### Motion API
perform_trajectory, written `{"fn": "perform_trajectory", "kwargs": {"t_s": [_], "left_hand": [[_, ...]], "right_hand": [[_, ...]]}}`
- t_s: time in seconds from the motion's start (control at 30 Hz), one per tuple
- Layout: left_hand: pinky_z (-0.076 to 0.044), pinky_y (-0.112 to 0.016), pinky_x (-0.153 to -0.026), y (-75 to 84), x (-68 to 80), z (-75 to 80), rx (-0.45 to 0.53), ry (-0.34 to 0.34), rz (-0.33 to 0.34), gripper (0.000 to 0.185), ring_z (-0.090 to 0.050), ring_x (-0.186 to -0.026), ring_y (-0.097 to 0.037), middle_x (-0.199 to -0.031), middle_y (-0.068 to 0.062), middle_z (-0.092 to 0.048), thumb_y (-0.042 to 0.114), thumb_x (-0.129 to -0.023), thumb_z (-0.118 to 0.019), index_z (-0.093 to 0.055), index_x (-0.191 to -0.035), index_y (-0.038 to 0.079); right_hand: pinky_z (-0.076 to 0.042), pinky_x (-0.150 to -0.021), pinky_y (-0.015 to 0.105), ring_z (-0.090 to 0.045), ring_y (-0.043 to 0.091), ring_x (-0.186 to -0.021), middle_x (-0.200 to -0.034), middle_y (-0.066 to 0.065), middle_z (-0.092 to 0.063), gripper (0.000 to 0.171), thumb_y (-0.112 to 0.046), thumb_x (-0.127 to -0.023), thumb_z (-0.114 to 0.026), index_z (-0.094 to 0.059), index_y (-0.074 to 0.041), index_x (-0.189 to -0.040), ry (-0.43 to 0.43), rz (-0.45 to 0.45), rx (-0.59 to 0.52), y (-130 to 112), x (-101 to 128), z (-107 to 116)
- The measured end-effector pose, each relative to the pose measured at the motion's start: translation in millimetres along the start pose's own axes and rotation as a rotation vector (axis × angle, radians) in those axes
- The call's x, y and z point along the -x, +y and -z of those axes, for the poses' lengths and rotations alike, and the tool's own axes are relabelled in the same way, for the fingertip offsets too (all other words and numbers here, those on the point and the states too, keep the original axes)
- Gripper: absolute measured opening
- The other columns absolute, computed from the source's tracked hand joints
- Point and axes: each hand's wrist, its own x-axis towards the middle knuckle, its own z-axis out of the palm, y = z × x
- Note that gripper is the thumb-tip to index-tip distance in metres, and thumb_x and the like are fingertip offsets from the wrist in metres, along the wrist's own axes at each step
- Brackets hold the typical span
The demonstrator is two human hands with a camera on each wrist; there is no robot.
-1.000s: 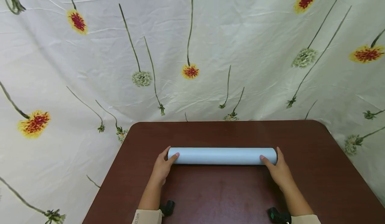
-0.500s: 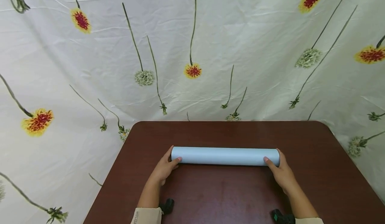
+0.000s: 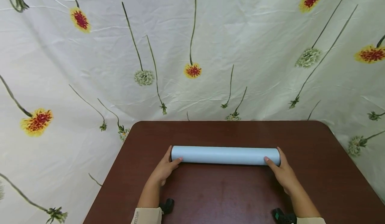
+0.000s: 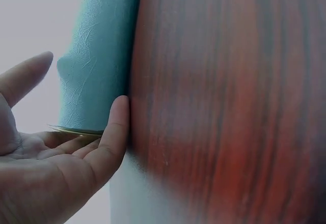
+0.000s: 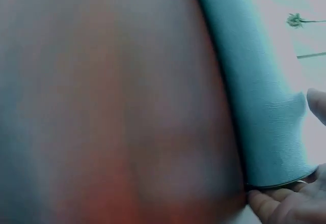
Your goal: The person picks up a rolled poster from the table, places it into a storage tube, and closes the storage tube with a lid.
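Observation:
A long light blue roll (image 3: 225, 155) lies crosswise on the dark brown table, with a finely wrinkled, leathery surface visible in the left wrist view. My left hand (image 3: 163, 168) holds its left end, thumb on the near side and fingers around the end. At the opposite end, my right hand (image 3: 284, 174) grips it in much the same way. In the left wrist view, a thin yellowish rim shows at the end of the roll (image 4: 97, 76), beside the curled fingers (image 4: 114, 140). The right wrist view shows fingers beneath the other end of the roll (image 5: 265, 107).
The brown wooden table (image 3: 222, 190) has rounded far corners. Behind it hangs a white cloth (image 3: 168, 23) printed with flowers. Dark wrist devices sit at the left wrist (image 3: 167, 206) and right wrist (image 3: 282, 216), below beige sleeves.
Roll and hands appear slightly further right in the head view than one second ago, as does the background. Both hands keep their hold on the ends.

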Motion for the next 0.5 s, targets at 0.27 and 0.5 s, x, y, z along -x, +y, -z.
{"fn": "perform_trajectory", "kwargs": {"t_s": [0.27,0.5], "left_hand": [[-0.028,-0.067,-0.118,0.6,0.6,0.1,-0.009,-0.004,-0.006,0.095,-0.045,-0.137,-0.053,-0.168,-0.024,-0.01,0.039,-0.099,-0.065,0.0,-0.164,0.017],[-0.037,-0.059,-0.116,2.2,4.0,0.2,0.014,0.031,0.016,0.099,-0.041,-0.142,-0.047,-0.169,-0.021,-0.013,0.042,-0.097,-0.067,-0.001,-0.164,0.012]], "right_hand": [[-0.017,-0.115,0.075,-0.001,0.056,-0.151,-0.168,0.025,0.011,0.101,-0.06,-0.099,-0.053,0.021,-0.028,-0.16,-0.017,-0.019,-0.015,0.7,2.1,3.0],[-0.018,-0.117,0.072,-0.003,0.052,-0.153,-0.17,0.019,0.009,0.102,-0.059,-0.098,-0.056,0.021,-0.033,-0.159,0.017,-0.008,-0.067,2.2,4.0,6.9]]}}
